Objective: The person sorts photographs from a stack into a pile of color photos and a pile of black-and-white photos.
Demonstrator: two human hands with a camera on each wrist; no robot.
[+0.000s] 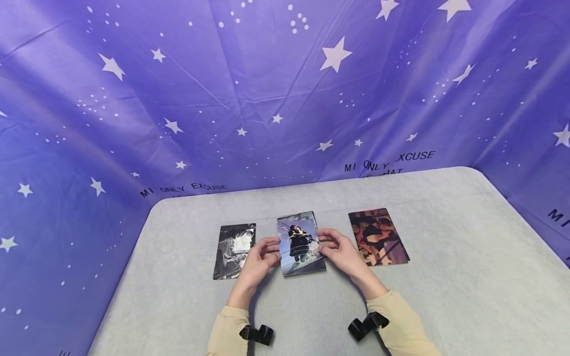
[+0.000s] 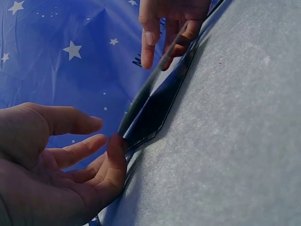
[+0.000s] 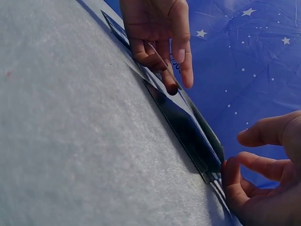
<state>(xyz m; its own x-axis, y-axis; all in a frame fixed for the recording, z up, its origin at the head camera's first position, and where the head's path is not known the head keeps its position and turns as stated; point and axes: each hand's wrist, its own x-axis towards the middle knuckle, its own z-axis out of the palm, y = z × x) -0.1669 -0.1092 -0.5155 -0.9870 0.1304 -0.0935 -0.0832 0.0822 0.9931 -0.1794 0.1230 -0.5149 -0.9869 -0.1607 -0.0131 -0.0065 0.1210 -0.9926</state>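
A stack of glossy picture cards lies at the middle of the table, its top card (image 1: 299, 244) showing a dark-clothed figure against a blue-violet sky. At that stack's left edge my left hand (image 1: 258, 262) touches with its fingertips, thumb held apart. My right hand (image 1: 344, 253) meets the opposite edge in the same way. Seen side-on in the left wrist view, the upper card bows up from the dark cards (image 2: 157, 110) beneath, leaving a gap. The right wrist view shows the same gap above the lower cards (image 3: 181, 127).
A black-and-white picture card (image 1: 231, 249) lies left of the middle stack, partly behind my left hand. To the right lies a reddish-brown picture pile (image 1: 378, 237). The grey table (image 1: 445, 277) ends at a purple star-patterned curtain (image 1: 267, 74). Both wrists carry black cameras.
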